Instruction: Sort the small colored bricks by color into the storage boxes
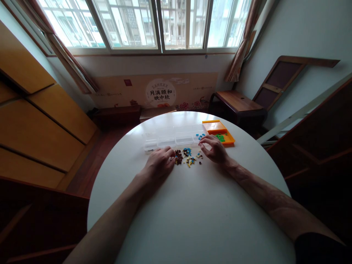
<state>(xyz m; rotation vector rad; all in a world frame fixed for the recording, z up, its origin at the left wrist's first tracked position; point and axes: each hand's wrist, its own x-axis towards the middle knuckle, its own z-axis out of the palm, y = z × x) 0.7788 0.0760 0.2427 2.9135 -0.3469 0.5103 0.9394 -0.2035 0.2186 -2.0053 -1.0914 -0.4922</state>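
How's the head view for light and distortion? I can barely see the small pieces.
Head view: windows blown out, room sides dark; table evenly lit, no glare; wide-angle bends edges; small pieces between left hand and right hand too tiny for shape, colours readable.

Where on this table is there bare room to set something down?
Bare: the wide near half of the white table, this side of the left hand and right hand; also the far-left rim beside the clear compartment box. Crowded: between the hands, loose small pieces, with the box and orange tray right behind.
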